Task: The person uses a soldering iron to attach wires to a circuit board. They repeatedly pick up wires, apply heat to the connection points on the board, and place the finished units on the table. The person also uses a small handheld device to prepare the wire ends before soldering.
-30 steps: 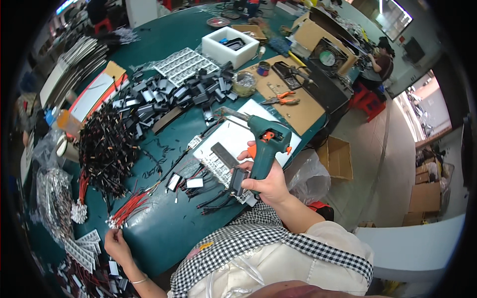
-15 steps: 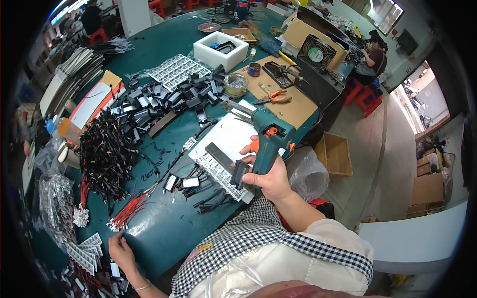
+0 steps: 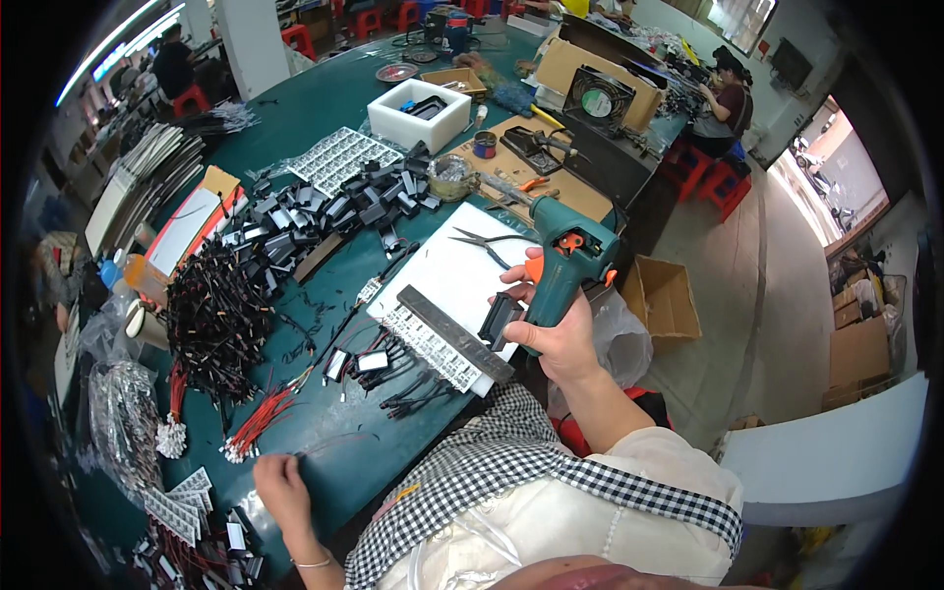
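My right hand (image 3: 560, 339) grips the handle of a green pistol-shaped power tool (image 3: 573, 236) with an orange trigger. By the thumb, at the foot of the handle, is a black block (image 3: 500, 321); whether it belongs to the tool I cannot tell. Beneath the tool, a white board (image 3: 447, 275) carries a dark bar (image 3: 455, 332) lying along a strip of small white parts (image 3: 426, 349). Dark-handled pliers (image 3: 487, 242) rest on the board. My left hand (image 3: 283, 489), at the near left, is closed with thin reddish wires (image 3: 339, 442) trailing from its fingertips. Close by lies a bundle of red wires with white connectors (image 3: 258, 425).
Black cables (image 3: 216, 315) are heaped at the left, near a pile of small black cases (image 3: 364, 206). A white foam box (image 3: 420, 113) stands farther back. Cardboard under a soldering iron (image 3: 556, 143) lies at right, before a fan (image 3: 598, 98). A person (image 3: 723, 103) sits beyond.
My right hand and the tool have shifted rightward and up, uncovering the pliers and more of the bar. My left hand has moved right, and thin wires now show at its fingertips.
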Demonstrator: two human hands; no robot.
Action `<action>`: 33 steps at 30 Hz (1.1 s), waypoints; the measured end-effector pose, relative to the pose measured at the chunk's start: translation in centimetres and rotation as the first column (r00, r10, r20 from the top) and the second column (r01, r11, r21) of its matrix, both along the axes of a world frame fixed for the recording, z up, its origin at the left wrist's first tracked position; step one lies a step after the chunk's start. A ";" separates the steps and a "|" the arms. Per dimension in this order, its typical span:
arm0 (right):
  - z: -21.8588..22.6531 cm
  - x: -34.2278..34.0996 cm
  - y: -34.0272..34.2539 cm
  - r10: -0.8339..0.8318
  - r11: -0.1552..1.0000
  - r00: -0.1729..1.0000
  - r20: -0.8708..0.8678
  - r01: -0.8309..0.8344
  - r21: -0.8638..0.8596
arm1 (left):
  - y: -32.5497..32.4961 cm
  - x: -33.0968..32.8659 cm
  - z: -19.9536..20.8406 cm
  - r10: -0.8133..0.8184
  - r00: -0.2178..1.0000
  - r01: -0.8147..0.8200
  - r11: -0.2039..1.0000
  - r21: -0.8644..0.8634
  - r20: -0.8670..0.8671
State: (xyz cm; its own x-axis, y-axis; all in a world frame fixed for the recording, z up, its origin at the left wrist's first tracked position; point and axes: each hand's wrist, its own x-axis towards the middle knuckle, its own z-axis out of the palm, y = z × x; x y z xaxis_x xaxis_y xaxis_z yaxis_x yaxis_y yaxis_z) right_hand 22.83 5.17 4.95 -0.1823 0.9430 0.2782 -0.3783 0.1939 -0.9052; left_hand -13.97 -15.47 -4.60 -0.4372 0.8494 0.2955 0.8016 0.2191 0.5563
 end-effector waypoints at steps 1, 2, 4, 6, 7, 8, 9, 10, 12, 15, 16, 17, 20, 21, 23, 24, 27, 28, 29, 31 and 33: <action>0.3 0.1 -0.2 -0.003 1.000 1.000 -0.005 0.003 0.002 | 0.3 0.5 -0.3 -0.020 0.997 0.018 0.999 -0.029 -0.070; 0.4 0.2 -0.3 -0.008 1.000 1.000 0.007 0.008 0.019 | 0.5 0.9 -0.3 -0.040 0.989 0.032 0.998 -0.058 -0.140; 1.0 0.5 -0.1 -0.014 0.999 0.998 0.053 0.012 0.044 | 2.2 2.5 0.7 -0.107 0.989 0.100 0.992 -0.074 -0.103; 0.8 0.5 -0.3 -0.007 0.999 0.998 0.060 0.005 0.034 | 3.7 4.3 0.5 -0.127 0.982 0.116 0.989 -0.089 -0.137; 0.6 0.3 -0.3 -0.001 1.000 0.998 0.062 0.000 0.029 | 4.2 4.5 0.5 -0.171 0.974 0.155 0.982 -0.111 -0.148; 0.3 0.2 -0.2 0.023 0.999 0.998 0.062 -0.025 0.035 | 4.7 4.6 0.5 -0.214 0.964 0.194 0.972 -0.132 -0.159; 0.4 -0.1 -0.3 0.037 0.999 0.998 0.051 -0.038 0.021 | 5.1 4.7 0.7 -0.255 0.953 0.230 0.961 -0.154 -0.167; 0.4 -0.4 -0.3 0.051 0.999 0.998 0.040 -0.051 0.007 | 5.4 4.7 1.2 -0.266 0.949 0.238 0.956 -0.171 -0.171; 0.3 -0.5 -0.4 0.066 0.998 0.997 0.041 -0.065 -0.021 | 5.7 4.3 1.2 -0.293 0.949 0.259 0.936 -0.238 -0.119; -0.4 -0.2 -0.3 0.041 0.999 0.998 0.051 -0.040 -0.009 | 6.7 5.3 2.5 -0.344 0.935 0.318 0.921 -0.225 -0.086; -0.5 -0.2 -0.2 0.035 0.999 0.998 0.055 -0.035 -0.010 | 7.1 5.8 3.1 -0.358 0.930 0.336 0.920 -0.203 -0.083; -0.6 -0.2 -0.2 0.029 1.000 0.998 0.060 -0.029 -0.010 | 7.3 5.9 2.8 -0.382 0.923 0.362 0.904 -0.229 -0.049; -0.7 -0.2 -0.2 0.020 0.999 0.999 0.033 -0.018 -0.039 | 8.0 6.2 2.0 -0.432 0.902 0.419 0.863 -0.282 0.019; -0.7 -0.2 -0.3 0.018 0.998 1.000 0.016 -0.017 -0.056 | 8.0 6.2 2.1 -0.435 0.900 0.421 0.858 -0.294 0.019; -0.6 0.0 -0.2 0.000 0.999 1.000 -0.008 0.000 -0.052 | 8.2 6.1 2.1 -0.428 0.903 0.416 0.866 -0.276 0.018; -0.6 -0.1 -0.1 -0.005 0.999 1.000 -0.020 0.004 -0.052 | 8.2 5.8 2.1 -0.413 0.911 0.404 0.881 -0.248 0.017; -0.2 -0.2 0.4 0.005 0.999 0.998 -0.065 -0.008 -0.053 | 9.1 5.2 3.5 -0.276 0.913 0.342 0.919 -0.194 0.299; -0.3 -0.4 0.4 0.012 0.997 0.997 -0.079 -0.018 -0.073 | 9.7 5.1 4.0 -0.199 0.879 0.307 0.932 -0.194 0.434; -0.1 -0.8 0.4 0.015 0.996 0.993 -0.115 -0.025 -0.085 | 10.6 5.3 4.2 -0.287 0.860 0.345 0.936 -0.067 0.423; -0.4 -1.2 0.6 -0.007 0.997 0.995 -0.102 -0.001 -0.078 | 13.1 7.4 6.7 -0.353 0.800 0.420 0.907 -0.033 0.486; -0.6 -1.8 1.0 0.063 0.996 0.988 -0.142 -0.071 -0.054 | 14.3 8.9 7.5 -0.443 0.717 0.445 0.885 0.136 0.539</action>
